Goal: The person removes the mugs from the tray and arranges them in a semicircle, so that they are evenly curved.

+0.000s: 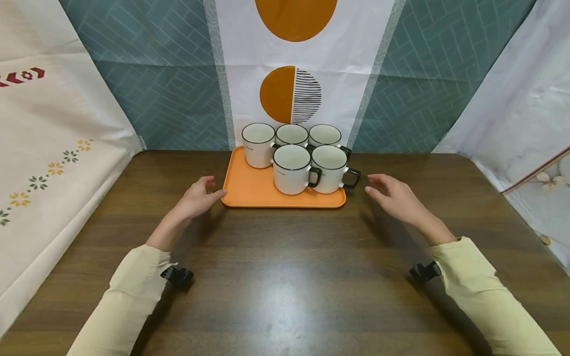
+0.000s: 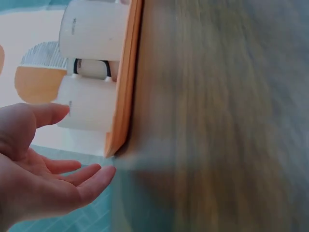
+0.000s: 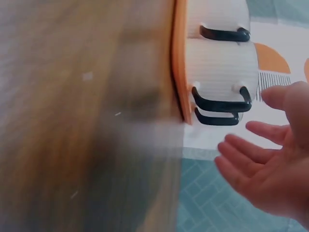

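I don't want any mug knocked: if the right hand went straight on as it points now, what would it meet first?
The right hand would most likely meet the black handle of the front-right mug; its height is hard to judge, so it might pass above.

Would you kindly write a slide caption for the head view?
Left hand and right hand flank an orange tray of five white mugs.
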Demonstrator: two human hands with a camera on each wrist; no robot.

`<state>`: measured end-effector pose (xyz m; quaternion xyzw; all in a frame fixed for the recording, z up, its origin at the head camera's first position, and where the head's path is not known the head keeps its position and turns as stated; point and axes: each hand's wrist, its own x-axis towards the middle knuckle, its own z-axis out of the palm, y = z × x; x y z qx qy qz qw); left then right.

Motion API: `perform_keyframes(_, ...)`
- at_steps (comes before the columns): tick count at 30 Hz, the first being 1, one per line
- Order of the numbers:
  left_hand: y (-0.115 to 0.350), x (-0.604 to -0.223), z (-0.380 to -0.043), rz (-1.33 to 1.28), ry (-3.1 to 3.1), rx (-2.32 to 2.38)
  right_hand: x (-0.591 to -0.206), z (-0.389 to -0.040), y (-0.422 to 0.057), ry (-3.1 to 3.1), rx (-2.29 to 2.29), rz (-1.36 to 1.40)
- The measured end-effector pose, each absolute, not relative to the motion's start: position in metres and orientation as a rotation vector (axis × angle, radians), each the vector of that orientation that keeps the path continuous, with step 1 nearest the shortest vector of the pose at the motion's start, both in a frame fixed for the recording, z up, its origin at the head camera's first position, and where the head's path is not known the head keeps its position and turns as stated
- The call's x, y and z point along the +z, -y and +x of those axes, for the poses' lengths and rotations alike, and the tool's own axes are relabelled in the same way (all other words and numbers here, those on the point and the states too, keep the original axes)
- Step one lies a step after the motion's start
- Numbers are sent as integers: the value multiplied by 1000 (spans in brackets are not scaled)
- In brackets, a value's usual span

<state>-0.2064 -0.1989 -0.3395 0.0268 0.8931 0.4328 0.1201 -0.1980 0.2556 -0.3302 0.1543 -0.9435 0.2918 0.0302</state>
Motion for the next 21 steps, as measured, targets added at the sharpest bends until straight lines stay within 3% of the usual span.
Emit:
perform_keyframes(10, 188, -356, -233, -116, -2386, 1618, -325, -234, -237, 2717, 1499, 266)
perform_keyframes(21, 188, -366, -240, -57, -2432, 1617, -347, -255, -223, 2514, 1984, 193)
